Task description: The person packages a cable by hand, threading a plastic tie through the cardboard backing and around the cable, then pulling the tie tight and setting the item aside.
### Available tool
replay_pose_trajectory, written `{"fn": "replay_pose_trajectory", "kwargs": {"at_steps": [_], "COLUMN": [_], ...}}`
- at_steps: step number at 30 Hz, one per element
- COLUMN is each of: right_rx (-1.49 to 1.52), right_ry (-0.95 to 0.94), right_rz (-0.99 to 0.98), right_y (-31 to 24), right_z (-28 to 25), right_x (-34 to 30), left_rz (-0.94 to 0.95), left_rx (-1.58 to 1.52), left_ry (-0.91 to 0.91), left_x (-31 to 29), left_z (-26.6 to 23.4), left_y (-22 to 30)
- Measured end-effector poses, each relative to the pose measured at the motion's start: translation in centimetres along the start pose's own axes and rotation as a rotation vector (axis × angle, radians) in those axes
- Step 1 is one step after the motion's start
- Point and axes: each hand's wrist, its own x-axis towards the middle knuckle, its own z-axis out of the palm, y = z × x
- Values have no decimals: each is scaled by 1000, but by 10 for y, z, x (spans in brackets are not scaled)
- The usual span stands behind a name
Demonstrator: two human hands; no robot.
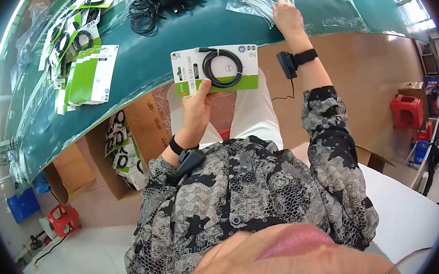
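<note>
A white and green backing card (180, 64) with a coiled black USB cable (241, 69) on it is in my left hand (196, 107). The thumb presses on the card's front near its lower edge, and a white tie binds the coil at its top. Over the table, my right hand (289, 21) has its fingers curled together at the edge of a pile of thin white cable ties (261, 0). Those ties lie in and on a clear plastic bag (236, 7). What the right fingers pinch, if anything, is hidden.
On the green table (148, 62) lie a heap of black cables (160, 6), a stack of blank-looking cards (93, 75) and several carded cables (62, 42). Below, a cardboard box (106, 164) holds more carded cables. Red stools (406, 111) stand at the right.
</note>
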Motion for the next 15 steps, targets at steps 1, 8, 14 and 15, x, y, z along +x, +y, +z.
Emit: {"fn": "replay_pose_trajectory", "kwargs": {"at_steps": [1,8,14,15], "right_rx": [-64,-172,-244,-252], "right_ry": [-42,-128,-132,32], "right_rz": [35,122,177,25], "right_y": [-1,-4,-7,4], "right_z": [3,-7,-11,-11], "right_x": [2,4,14,13], "left_rz": [-1,-35,-5,-3], "left_rx": [-7,-17,-106,-133], "left_ry": [-2,-11,-8,-60], "left_x": [2,10,20,25], "left_z": [2,15,26,31], "left_y": [-2,-12,-9,-8]}}
